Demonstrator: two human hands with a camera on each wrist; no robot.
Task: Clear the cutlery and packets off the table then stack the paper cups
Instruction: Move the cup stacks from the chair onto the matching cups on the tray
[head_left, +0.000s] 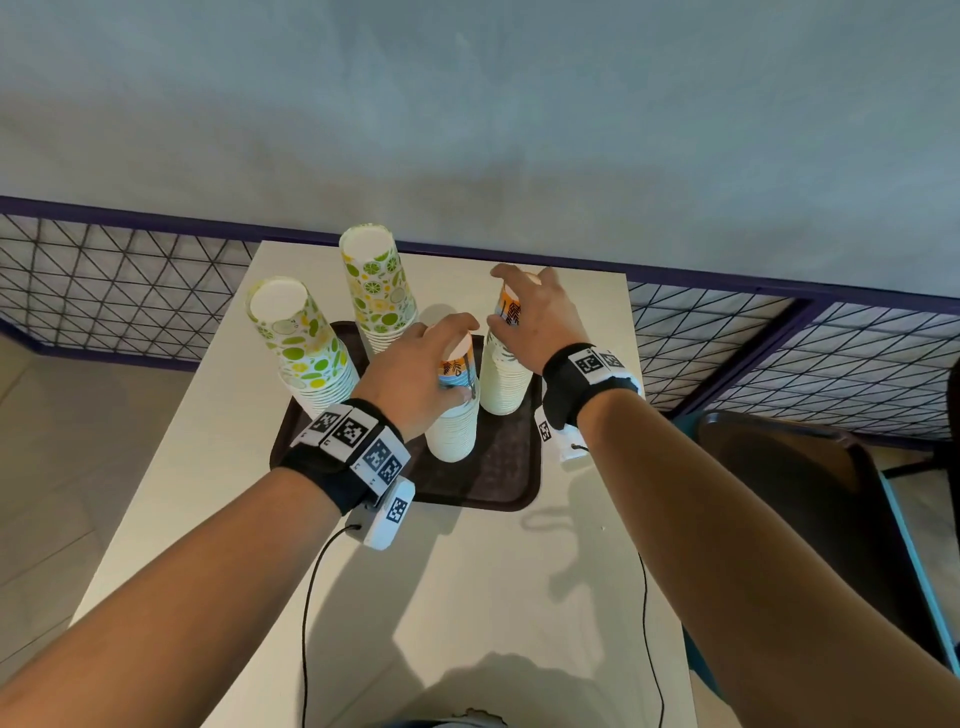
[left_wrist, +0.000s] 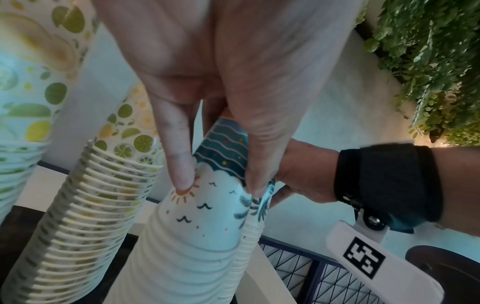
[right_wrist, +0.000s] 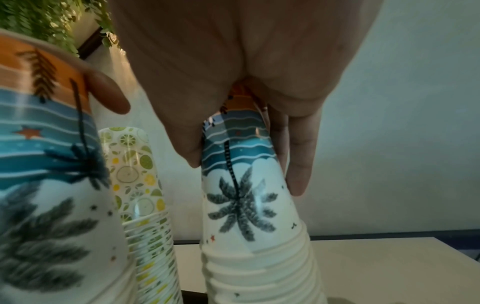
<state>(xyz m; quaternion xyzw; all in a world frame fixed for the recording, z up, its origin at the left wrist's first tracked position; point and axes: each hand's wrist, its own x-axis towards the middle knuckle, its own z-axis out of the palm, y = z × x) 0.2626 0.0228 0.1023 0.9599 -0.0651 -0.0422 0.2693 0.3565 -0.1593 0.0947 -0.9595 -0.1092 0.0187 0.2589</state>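
Four stacks of upside-down paper cups stand on a dark brown tray (head_left: 498, 480). Two lime-patterned stacks (head_left: 304, 343) (head_left: 376, 283) are at the left and back. My left hand (head_left: 462, 358) grips the top cup of the near palm-tree stack (head_left: 452, 428) from above; in the left wrist view its fingertips (left_wrist: 183, 179) pinch the cup's sides (left_wrist: 205, 216). My right hand (head_left: 506, 299) grips the top of the far palm-tree stack (head_left: 504, 382). In the right wrist view, thumb and fingers (right_wrist: 298, 181) clasp that cup (right_wrist: 246, 205).
The tray sits on a white table (head_left: 467, 597) against a wire-mesh railing (head_left: 119, 291). A dark chair (head_left: 779, 493) stands to the right of the table. Thin black cables (head_left: 311, 597) hang from my wrists over the tabletop. Greenery (left_wrist: 428, 61) shows in the wrist views.
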